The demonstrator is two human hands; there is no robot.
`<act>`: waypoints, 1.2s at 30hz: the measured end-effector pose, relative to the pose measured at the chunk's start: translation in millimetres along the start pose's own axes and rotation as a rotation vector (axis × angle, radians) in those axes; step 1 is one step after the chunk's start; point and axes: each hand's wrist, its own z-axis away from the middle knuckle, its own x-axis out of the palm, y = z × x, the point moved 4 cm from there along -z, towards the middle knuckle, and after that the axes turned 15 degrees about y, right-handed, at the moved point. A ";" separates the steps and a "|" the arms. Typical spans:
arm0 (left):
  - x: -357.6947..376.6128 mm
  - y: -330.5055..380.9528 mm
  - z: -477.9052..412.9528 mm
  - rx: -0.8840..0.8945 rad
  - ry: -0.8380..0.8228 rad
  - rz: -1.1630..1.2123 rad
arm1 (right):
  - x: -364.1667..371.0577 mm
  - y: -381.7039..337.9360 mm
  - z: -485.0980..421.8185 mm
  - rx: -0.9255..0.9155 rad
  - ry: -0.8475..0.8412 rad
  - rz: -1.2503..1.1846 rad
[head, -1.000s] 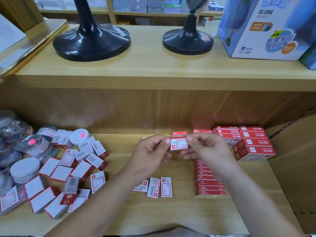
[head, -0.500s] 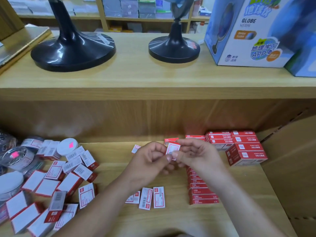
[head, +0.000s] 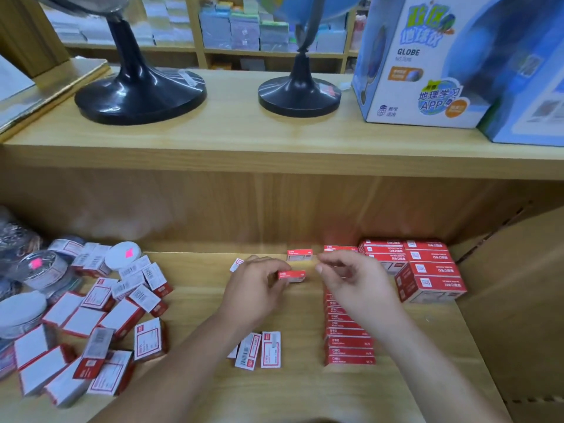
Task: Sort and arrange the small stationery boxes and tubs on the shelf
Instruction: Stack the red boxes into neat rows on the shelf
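My left hand (head: 259, 283) pinches a small red staple box (head: 292, 275) by its left end, just above the lower shelf (head: 195, 306). My right hand (head: 351, 277) hovers to the right of that box with fingers loosely curled and holds nothing. A second small red box (head: 299, 254) stands behind, near the back wall. A neat row of red boxes (head: 348, 337) runs toward me under my right forearm. Three small boxes (head: 259, 349) lie face-up near the shelf's middle front. A loose heap of red-and-white boxes (head: 100, 325) covers the left.
Larger red cartons (head: 427, 276) are stacked at the back right. Round tubs (head: 123, 254) and clear tubs of clips (head: 39, 267) sit at the far left. The upper shelf carries two black globe stands (head: 137, 96) and a globe carton (head: 427, 62).
Both hands held one small box between them before. Now my right hand has let go and drawn slightly right, and the box is turned red side up in my left hand.
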 end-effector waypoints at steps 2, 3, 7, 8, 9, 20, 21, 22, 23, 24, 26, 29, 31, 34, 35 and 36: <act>10.7 -0.9 -2.1 -0.002 0.025 -0.043 | -6.2 0.2 2.4 -0.012 0.009 -0.039; 15.7 0.6 -3.5 0.022 0.042 -0.071 | -9.0 0.7 3.2 -0.021 0.007 -0.052; 25.3 -1.5 -11.7 0.032 0.115 -0.206 | -17.2 5.8 5.0 -0.036 0.012 -0.048; 24.4 -5.3 -13.1 0.022 0.143 -0.269 | -19.5 6.9 4.9 -0.045 0.023 -0.040; 23.1 -9.4 -13.7 0.025 0.166 -0.350 | -21.4 7.5 4.8 -0.068 0.034 -0.013; 48.1 -3.2 -18.7 0.104 0.122 -0.575 | -30.7 17.3 -0.2 -0.142 0.089 0.042; 49.1 -2.7 -19.5 0.111 0.123 -0.564 | -31.4 18.5 -0.7 -0.139 0.086 0.037; 50.5 -2.8 -20.4 0.126 0.123 -0.557 | -31.8 19.6 -1.2 -0.137 0.086 0.033; 51.2 -2.0 -21.2 0.137 0.118 -0.557 | -31.6 20.4 -1.5 -0.134 0.087 0.027; 52.1 -0.8 -21.7 0.148 0.111 -0.560 | -31.3 20.7 -1.8 -0.129 0.090 0.024; 52.8 3.0 -23.2 0.160 0.094 -0.560 | -29.3 20.7 -2.2 -0.123 0.089 0.028; 46.7 3.0 -25.6 0.160 0.045 -0.489 | -25.2 18.5 -0.9 -0.132 0.071 0.039; 28.8 -2.9 -26.0 0.166 0.059 -0.360 | -22.6 14.5 1.4 -0.141 0.062 0.047; -18.4 -23.2 -24.8 0.098 0.194 -0.288 | -9.6 5.7 6.4 -0.099 0.015 0.021; -34.0 -30.8 -22.5 0.041 0.215 -0.281 | -0.5 3.0 8.7 -0.083 -0.013 0.011; -45.6 -38.5 -18.7 -0.011 0.209 -0.282 | 11.1 1.2 11.2 -0.068 -0.049 0.012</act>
